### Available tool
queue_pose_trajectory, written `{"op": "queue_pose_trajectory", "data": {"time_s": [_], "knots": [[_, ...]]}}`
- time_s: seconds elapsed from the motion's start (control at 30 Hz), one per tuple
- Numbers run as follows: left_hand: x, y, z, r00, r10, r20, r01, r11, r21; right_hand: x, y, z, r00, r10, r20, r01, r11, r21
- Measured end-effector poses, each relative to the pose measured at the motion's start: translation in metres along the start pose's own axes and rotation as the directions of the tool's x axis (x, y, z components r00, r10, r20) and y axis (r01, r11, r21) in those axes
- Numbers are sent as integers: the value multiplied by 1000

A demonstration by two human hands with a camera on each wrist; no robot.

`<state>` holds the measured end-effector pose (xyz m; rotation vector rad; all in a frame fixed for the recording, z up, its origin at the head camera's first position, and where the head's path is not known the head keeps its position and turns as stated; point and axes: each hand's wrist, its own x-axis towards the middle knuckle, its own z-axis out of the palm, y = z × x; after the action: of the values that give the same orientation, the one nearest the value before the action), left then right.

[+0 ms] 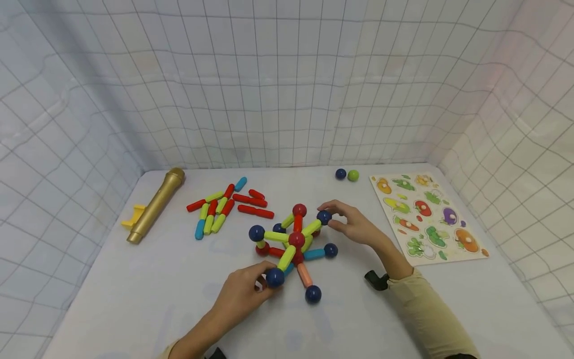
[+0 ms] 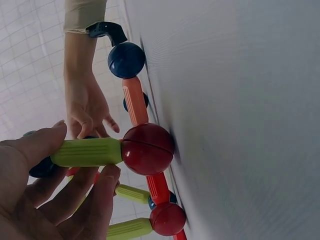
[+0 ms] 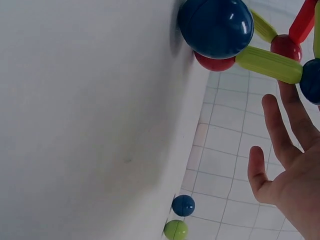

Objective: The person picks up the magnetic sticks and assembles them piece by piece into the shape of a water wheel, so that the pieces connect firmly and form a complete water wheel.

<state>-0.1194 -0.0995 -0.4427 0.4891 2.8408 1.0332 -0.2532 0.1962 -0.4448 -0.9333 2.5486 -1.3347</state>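
Note:
A construction of ribbed rods and balls stands mid-table, with a red ball (image 1: 296, 240) at its top centre and lime rods spreading from it. My left hand (image 1: 244, 286) holds a dark blue ball (image 1: 275, 277) at its near left corner between thumb and fingers. In the left wrist view, the thumb and fingers also lie along a lime rod (image 2: 87, 152). My right hand (image 1: 354, 224) pinches another dark blue ball (image 1: 324, 217) on the far right, its other fingers spread in the right wrist view. Lower down, an orange rod (image 1: 304, 275) and a blue rod (image 1: 314, 254) end in dark blue balls.
Loose red, lime and blue rods (image 1: 255, 211) lie at the back left. Beyond them are a gold toy microphone (image 1: 157, 205) and a yellow piece (image 1: 134, 216). A loose blue ball (image 1: 341, 174) and green ball (image 1: 353, 175) sit far back, left of a vegetable puzzle board (image 1: 405, 237).

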Motion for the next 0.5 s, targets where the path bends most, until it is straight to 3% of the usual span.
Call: {"op": "queue_pose_trajectory", "data": {"time_s": [0.2,0.5], "knots": [[-2,0,5,999,-16,-38,16,1000,-14,9,0,4,1000,9,-5,-9,1000,16],[-2,-2,5,998,-56,-7,55,997,-53,12,0,11,999,32,-32,-31,999,34]]}}
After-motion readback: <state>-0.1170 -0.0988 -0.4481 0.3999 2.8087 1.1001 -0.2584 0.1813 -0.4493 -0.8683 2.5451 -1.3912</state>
